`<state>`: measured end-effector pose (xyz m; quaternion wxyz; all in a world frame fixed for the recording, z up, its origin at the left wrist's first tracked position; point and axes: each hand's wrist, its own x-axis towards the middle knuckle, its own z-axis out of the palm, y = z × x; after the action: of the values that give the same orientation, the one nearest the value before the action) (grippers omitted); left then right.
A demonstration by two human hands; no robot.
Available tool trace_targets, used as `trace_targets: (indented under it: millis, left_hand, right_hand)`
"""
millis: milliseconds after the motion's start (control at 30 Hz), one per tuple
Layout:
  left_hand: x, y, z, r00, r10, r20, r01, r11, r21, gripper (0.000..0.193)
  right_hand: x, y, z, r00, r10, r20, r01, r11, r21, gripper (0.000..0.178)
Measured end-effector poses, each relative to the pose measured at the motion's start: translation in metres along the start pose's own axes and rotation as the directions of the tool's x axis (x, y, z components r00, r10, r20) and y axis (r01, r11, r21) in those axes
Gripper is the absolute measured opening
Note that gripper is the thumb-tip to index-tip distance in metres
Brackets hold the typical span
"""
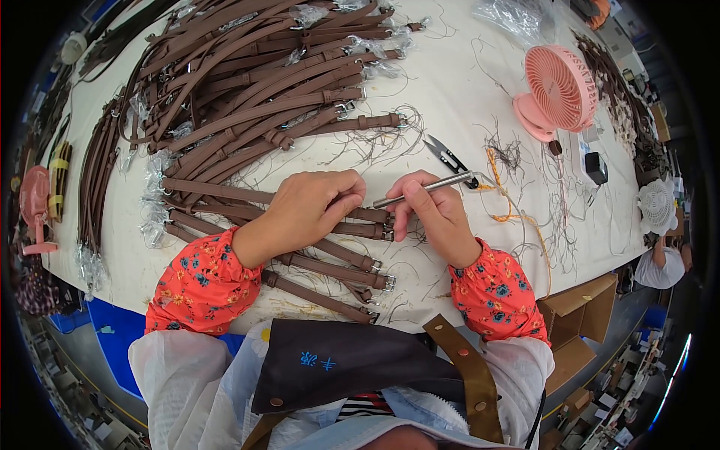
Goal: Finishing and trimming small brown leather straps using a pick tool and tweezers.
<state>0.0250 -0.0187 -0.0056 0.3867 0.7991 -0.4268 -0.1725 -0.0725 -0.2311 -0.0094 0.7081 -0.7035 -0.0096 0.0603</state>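
Note:
My left hand [311, 206] is closed, thumb against curled fingers, over a row of brown buckled straps [341, 259]. Whatever its fingers may pinch is hidden. Just to its right, my right hand [435, 206] grips a slim silver pen-shaped tool [442, 182] with a cord at its far end. The tool's left tip points at the left hand's fingertips, a small gap apart. Strap ends with metal buckles lie below and between the hands. Beyond the right hand rests a pair of black-handled thread snips [444, 152], blades toward the upper left.
A large heap of brown straps [247, 82], some with plastic-wrapped buckles, covers the far left. At the right stand a pink fan [559, 90] and a small black box [596, 168]. An orange cord [506, 195] and loose threads [506, 154] lie nearby. A cardboard box [577, 319] is beside the table.

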Motion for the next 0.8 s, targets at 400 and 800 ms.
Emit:
trace_targets:
  millis: [400,800]
  left_hand:
    - [0.0,-0.001,0.0,1.0,0.004,-0.006,-0.004,1.0,-0.013,0.008]
    - [-0.004,-0.005,-0.016,0.995,0.018,0.097,-0.017,1.0,-0.019,0.018]
  right_hand:
    - [0.0,-0.002,0.0,1.0,0.005,-0.008,-0.005,1.0,0.012,0.043]
    - [0.0,0.005,-0.002,0.995,-0.059,-0.083,0.069,0.99,0.124,0.038]
